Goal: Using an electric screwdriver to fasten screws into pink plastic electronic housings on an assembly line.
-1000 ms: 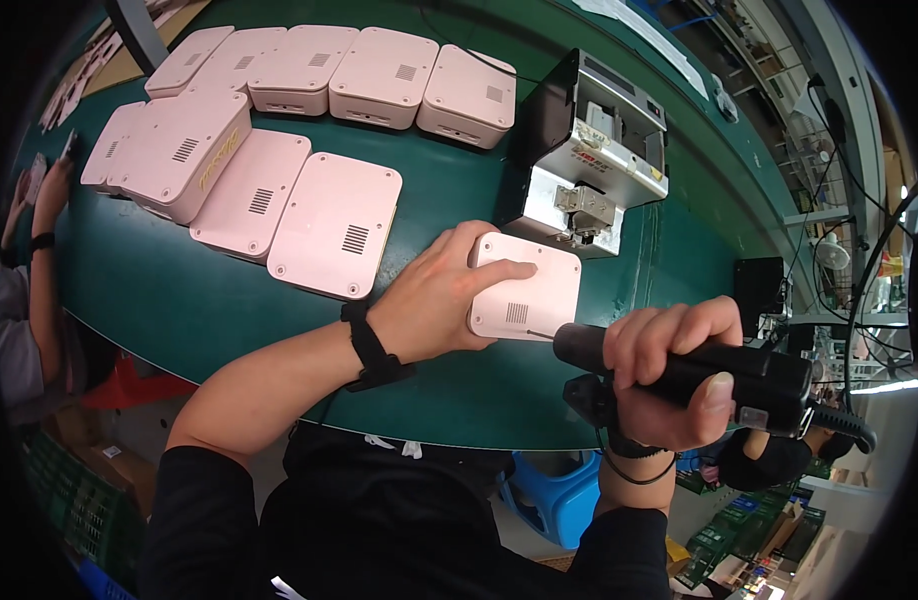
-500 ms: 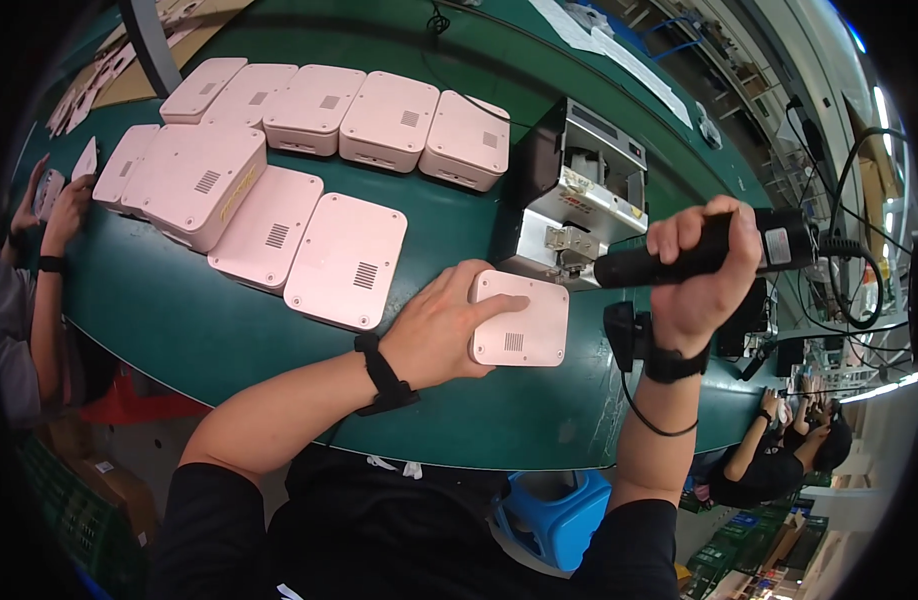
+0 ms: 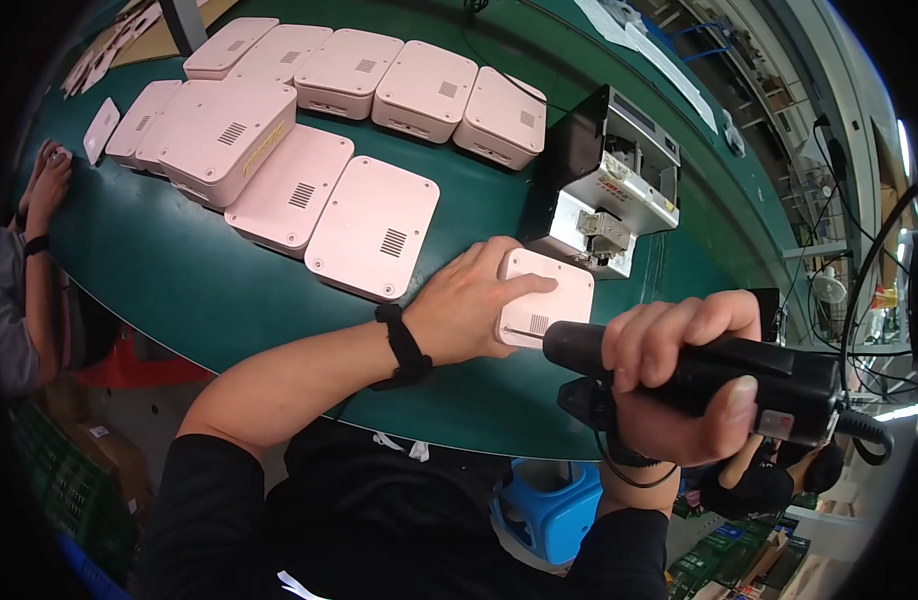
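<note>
My left hand (image 3: 467, 308) grips a small white plastic box (image 3: 571, 292) by its left side and steadies it on the green table (image 3: 479, 395). Its index finger lies across the box's top, which has a slotted vent and corner holes. Wrapped around a black corded electric screwdriver (image 3: 779, 385) is my right hand (image 3: 679, 380). The screwdriver lies nearly level, and its thin bit reaches the box's near left corner hole. Whether a screw sits there is too small to tell. Just beyond the box stands a black and silver screw feeder (image 3: 594, 190).
Several similar white boxes (image 3: 379, 225) stand in rows at the left and back, some stacked. A co-worker's hand (image 3: 51, 178) is at the far left, near a thin white piece (image 3: 101, 130). A blue stool (image 3: 549, 510) stands below the table's near edge.
My right hand has brought the screwdriver from the screw feeder down toward me, to the box's near left corner. My left hand stays on the box. The co-worker's hand has left the thin white piece.
</note>
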A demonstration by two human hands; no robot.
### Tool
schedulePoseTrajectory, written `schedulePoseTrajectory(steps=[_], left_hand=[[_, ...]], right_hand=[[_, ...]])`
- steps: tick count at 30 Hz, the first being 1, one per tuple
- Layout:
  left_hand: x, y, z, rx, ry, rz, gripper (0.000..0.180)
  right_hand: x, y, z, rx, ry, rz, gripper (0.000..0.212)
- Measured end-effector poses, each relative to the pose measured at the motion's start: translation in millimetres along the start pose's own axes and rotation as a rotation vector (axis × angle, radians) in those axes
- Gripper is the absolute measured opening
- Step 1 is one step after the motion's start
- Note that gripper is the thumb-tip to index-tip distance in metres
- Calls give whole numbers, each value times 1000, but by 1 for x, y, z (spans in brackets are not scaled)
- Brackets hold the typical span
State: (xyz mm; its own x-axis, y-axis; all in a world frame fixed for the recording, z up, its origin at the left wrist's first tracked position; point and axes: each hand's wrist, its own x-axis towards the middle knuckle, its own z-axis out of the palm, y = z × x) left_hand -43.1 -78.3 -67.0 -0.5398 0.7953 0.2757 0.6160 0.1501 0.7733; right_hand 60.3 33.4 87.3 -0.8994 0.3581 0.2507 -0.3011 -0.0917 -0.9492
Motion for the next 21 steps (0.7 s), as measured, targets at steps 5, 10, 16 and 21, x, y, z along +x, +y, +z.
schedulePoseTrajectory(steps=[5, 10, 16, 21], left_hand=[[-4, -1, 2, -30, 31, 21, 75], [-4, -1, 2, -40, 22, 24, 75], [1, 1, 6, -23, 24, 40, 72], [-2, 4, 4, 14, -7, -44, 78]], right_hand=[[-1, 12, 1, 41, -41, 74, 54], [-3, 17, -1, 39, -89, 67, 53], [2, 30, -3, -70, -132, -119, 42], [13, -10, -11, 318, -31, -230, 40]])
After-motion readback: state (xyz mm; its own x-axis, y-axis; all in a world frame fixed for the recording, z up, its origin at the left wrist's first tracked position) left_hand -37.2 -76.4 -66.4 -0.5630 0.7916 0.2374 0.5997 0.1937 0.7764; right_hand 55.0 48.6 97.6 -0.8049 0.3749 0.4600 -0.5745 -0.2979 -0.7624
